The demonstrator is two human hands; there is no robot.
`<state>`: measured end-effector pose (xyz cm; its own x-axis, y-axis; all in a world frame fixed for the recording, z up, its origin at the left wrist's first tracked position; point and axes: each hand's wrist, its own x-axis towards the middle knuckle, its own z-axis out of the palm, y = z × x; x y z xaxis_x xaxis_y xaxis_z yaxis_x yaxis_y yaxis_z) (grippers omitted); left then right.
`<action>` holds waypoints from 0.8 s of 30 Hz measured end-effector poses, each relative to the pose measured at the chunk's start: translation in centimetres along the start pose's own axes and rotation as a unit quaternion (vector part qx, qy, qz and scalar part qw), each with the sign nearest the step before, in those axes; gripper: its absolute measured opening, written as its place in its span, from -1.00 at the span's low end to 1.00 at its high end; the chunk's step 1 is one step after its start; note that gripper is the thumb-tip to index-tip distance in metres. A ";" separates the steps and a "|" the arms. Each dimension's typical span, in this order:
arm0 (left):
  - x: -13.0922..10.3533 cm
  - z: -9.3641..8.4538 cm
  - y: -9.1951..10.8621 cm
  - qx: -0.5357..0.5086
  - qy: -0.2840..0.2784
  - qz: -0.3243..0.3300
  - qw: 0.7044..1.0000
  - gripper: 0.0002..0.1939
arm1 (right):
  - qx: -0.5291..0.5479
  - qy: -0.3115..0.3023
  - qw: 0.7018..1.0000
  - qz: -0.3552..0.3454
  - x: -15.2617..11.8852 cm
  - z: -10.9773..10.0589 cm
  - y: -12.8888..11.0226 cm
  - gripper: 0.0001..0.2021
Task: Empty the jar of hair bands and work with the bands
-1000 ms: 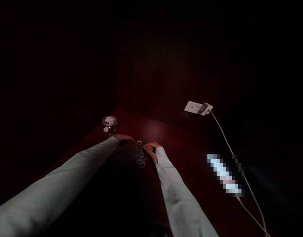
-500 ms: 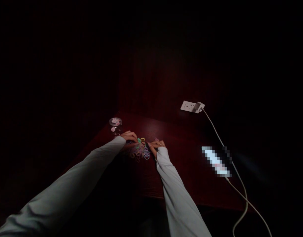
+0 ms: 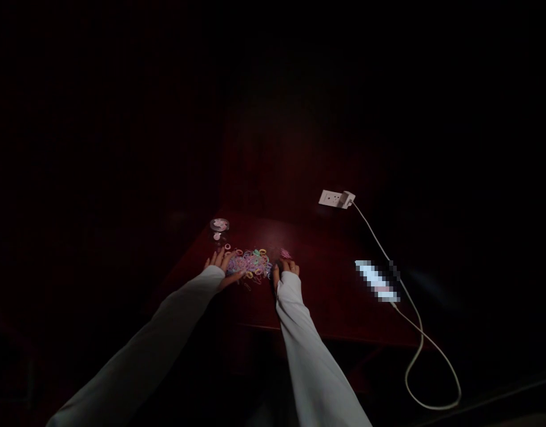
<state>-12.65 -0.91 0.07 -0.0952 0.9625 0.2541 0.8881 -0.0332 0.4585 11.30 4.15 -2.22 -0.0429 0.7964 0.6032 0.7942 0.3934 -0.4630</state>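
A loose pile of small hair ties (image 3: 248, 264) in purple, pink, yellow and green lies on the dark red table. At its left edge my left hand (image 3: 219, 264) rests with fingers spread and thumb stretched along the near side. My right hand (image 3: 287, 270) is just right of the pile, palm down, its thumb apart from its bent fingers; nothing shows in them. Directly beyond those fingertips sits a little bunch of pink hair ties (image 3: 285, 254). One pink hair tie (image 3: 227, 247) lies apart, above my left fingers.
A clear round container (image 3: 220, 225) with pink pieces stands at the far left of the table (image 3: 326, 296). To the right lies a blurred-out lit phone-like object (image 3: 377, 281) with a white cable (image 3: 412, 356). The cable's charger (image 3: 346, 199) sits in a wall socket (image 3: 329, 198).
My left hand has moved off the pile to its left side and spread its fingers. My right hand has shifted slightly, near the pink bunch. The pile is more exposed and the view has shifted.
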 end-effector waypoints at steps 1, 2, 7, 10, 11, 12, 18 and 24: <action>-0.2 0.3 0.4 0.006 -0.010 0.005 1.000 -0.17 | 0.016 0.002 1.000 -0.008 -0.2 0.4 -0.4 -0.64; -0.2 0.6 0.8 0.004 -0.019 0.010 1.000 -0.12 | 0.030 0.001 1.000 -0.011 -0.4 0.7 -0.8 -0.65; 1.2 0.8 1.5 -0.069 -0.071 0.049 0.994 -0.12 | 0.066 -0.020 0.998 -0.016 -0.5 1.1 -1.7 -0.65; 2.1 0.1 0.1 -0.082 -0.059 0.082 0.992 -0.26 | 0.087 -0.012 0.996 -0.003 0.0 0.6 -1.3 -0.69; 2.5 -0.1 -0.6 -0.078 -0.053 0.080 0.992 -0.31 | 0.088 -0.007 0.996 0.009 0.2 0.4 -1.0 -0.70; 2.8 -0.4 -1.3 -0.073 -0.046 0.076 0.993 -0.37 | 0.085 -0.001 0.996 0.024 0.4 0.3 -0.8 -0.71; 4.6 0.0 -3.0 -0.046 -0.065 0.039 0.996 -0.39 | 0.067 0.024 0.995 0.067 1.1 0.8 0.4 -0.70; 4.7 1.1 -1.9 -0.114 -0.014 0.079 0.990 -0.50 | 0.106 0.054 0.992 0.045 1.2 0.7 0.6 -0.71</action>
<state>-14.26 3.92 -0.50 0.0521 0.9475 0.3155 0.7660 -0.2406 0.5961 11.34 5.66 -2.21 0.0972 0.7835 0.6137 0.6464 0.4192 -0.6376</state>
